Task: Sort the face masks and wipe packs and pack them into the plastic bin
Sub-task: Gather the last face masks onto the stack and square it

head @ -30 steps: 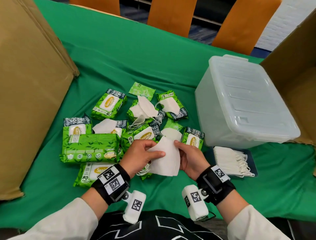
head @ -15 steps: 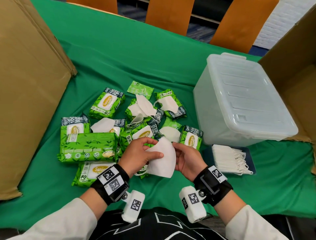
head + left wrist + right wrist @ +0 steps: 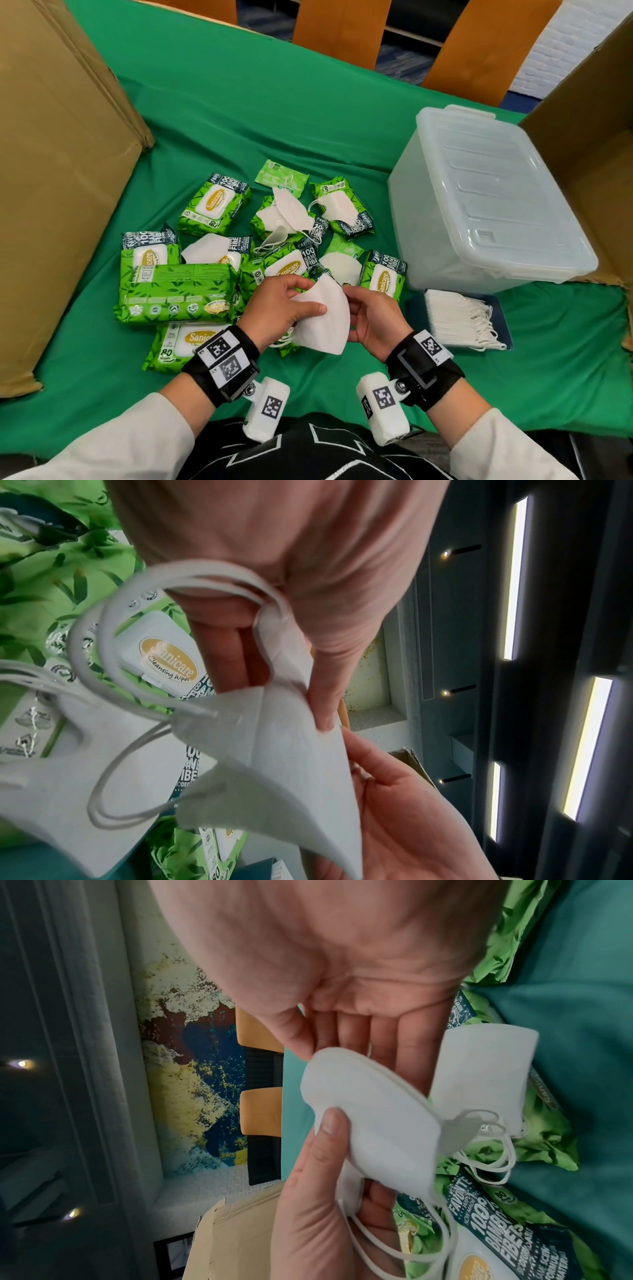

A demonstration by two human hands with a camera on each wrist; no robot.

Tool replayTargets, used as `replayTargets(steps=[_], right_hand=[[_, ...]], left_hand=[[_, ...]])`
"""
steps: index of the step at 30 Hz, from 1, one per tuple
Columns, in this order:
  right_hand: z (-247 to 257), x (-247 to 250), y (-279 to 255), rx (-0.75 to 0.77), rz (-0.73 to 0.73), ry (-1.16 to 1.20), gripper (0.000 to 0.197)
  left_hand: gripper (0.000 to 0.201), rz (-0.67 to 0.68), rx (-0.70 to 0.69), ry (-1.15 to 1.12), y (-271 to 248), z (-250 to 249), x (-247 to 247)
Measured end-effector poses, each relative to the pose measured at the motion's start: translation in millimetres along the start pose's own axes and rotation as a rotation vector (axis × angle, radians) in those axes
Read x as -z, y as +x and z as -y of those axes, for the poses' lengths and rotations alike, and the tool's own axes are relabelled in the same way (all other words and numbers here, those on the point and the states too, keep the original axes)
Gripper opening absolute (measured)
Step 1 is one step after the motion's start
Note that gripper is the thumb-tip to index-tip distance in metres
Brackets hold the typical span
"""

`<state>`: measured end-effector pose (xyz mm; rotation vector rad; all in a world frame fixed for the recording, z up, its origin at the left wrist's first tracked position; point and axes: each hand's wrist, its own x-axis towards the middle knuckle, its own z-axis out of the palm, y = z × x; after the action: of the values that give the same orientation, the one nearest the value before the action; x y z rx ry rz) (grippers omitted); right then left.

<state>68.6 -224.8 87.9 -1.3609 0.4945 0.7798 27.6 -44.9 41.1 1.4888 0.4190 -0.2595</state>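
I hold a white folded face mask (image 3: 322, 318) just above the pile. My left hand (image 3: 291, 301) grips it, thumb across its front and fingers behind; its ear loops (image 3: 113, 647) hang beside the fingers. My right hand (image 3: 370, 318) lies with straight fingers behind the mask (image 3: 369, 1110), its thumb at the top edge. Several green wipe packs (image 3: 214, 205) and loose masks (image 3: 284, 214) lie mixed on the green cloth. The clear plastic bin (image 3: 489, 205) stands at the right with its lid on. A stack of masks (image 3: 459, 318) lies in front of it.
A large flat wipe pack (image 3: 174, 294) lies at the pile's left. Cardboard walls stand at the left (image 3: 58, 171) and right (image 3: 589, 137). Orange chair backs (image 3: 339, 31) line the far edge. Green cloth (image 3: 274, 120) shows beyond the pile.
The mask has turned in my hands, its top corner now pointing away from me. My left thumb has slid farther across it. Both hands stay in place.
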Motion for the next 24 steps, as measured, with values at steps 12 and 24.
replayTargets(steps=[12,24], right_hand=[[-2.0,-1.6,2.8,0.003,0.004,0.011,0.034],[-8.6,-1.7,7.5,0.046,0.096,-0.051,0.02]], left_hand=[[0.054,-0.016,-0.013,0.039,4.5,4.4,1.3],[0.05,-0.013,-0.027,0.018,6.9,8.1,3.4]])
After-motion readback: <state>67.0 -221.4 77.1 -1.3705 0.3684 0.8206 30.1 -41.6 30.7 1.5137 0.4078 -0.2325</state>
